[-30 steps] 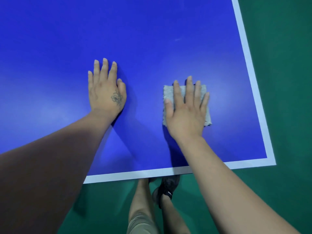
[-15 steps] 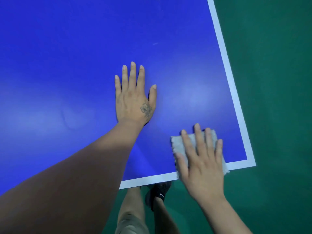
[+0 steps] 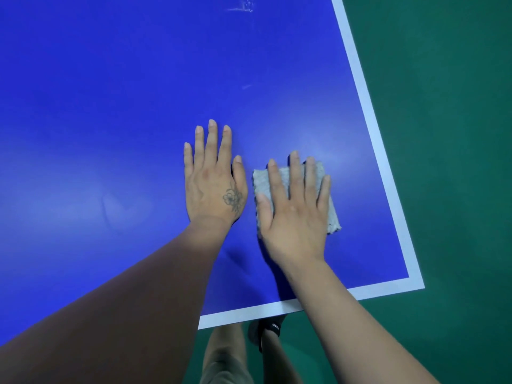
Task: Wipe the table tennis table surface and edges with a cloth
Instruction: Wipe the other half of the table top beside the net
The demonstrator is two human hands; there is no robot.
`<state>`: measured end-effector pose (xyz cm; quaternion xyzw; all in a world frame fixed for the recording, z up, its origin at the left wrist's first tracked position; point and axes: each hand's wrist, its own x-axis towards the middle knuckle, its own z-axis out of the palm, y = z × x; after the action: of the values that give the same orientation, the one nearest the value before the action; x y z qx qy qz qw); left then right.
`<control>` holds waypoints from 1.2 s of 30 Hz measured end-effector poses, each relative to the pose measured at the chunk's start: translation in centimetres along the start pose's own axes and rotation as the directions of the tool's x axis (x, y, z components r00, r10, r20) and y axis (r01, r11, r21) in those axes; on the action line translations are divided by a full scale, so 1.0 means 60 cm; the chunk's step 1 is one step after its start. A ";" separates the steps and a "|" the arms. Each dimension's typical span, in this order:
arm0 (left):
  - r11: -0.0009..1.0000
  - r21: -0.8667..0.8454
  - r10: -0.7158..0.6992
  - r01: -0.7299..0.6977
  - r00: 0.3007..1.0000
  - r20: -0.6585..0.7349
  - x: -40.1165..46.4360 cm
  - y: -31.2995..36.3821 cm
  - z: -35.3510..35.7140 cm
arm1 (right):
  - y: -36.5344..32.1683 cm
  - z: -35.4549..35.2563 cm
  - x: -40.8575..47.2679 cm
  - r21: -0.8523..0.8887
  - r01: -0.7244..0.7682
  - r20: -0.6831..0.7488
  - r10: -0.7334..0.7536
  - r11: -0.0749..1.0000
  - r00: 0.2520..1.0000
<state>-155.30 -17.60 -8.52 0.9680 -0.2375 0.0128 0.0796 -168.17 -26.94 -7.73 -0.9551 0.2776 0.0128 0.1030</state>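
Note:
The blue table tennis table (image 3: 116, 112) fills most of the view, with a white border line (image 3: 368, 126) along its right side and near end. A folded grey cloth (image 3: 331, 214) lies on the blue surface near the right corner. My right hand (image 3: 293, 212) presses flat on the cloth with straight, spread fingers and covers most of it. My left hand (image 3: 214, 181) rests flat on the bare surface just left of the cloth, fingers straight.
Green floor (image 3: 443, 162) lies beyond the right edge and the near end of the table. My legs and a dark shoe (image 3: 267, 328) show below the near edge. A faint smear (image 3: 241, 8) marks the surface at the far top.
My right hand has slid the cloth from the near white edge line away from me, up onto the blue surface beside my left hand. My left hand stays flat on the table.

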 end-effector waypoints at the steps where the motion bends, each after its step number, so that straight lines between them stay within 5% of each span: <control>1: 1.000 0.000 0.000 0.000 1.000 -0.002 0.000 0.000 0.000 | -0.002 0.000 -0.016 0.006 0.035 0.006 -0.035 0.999 0.999; 6: 1.000 0.016 0.002 -0.002 1.000 0.008 -0.002 0.000 0.002 | 0.038 -0.004 -0.091 0.022 0.137 0.053 -0.138 0.990 0.989; 18: 0.999 -0.036 -0.001 0.000 1.000 -0.020 0.000 -0.003 0.006 | 0.072 -0.016 0.118 -0.019 -0.137 -0.044 0.136 0.990 0.990; 27: 0.997 -0.070 -0.016 0.013 0.999 -0.030 0.002 -0.001 0.010 | -0.043 -0.001 0.209 -0.009 0.028 -0.054 -0.028 1.000 0.998; 32: 0.997 -0.075 -0.021 0.020 1.000 -0.013 0.000 0.002 0.010 | -0.005 -0.005 0.156 -0.011 0.214 -0.022 -0.214 0.977 0.977; 36: 0.998 -0.069 -0.006 0.004 1.000 -0.027 -0.002 0.001 0.012 | 0.045 -0.015 0.144 -0.030 0.188 -0.031 -0.189 0.982 0.981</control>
<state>-155.44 -17.72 -9.21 0.9651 -0.2341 0.0173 0.1163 -162.35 -33.91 -8.09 -0.9785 0.1873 -0.0093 0.0860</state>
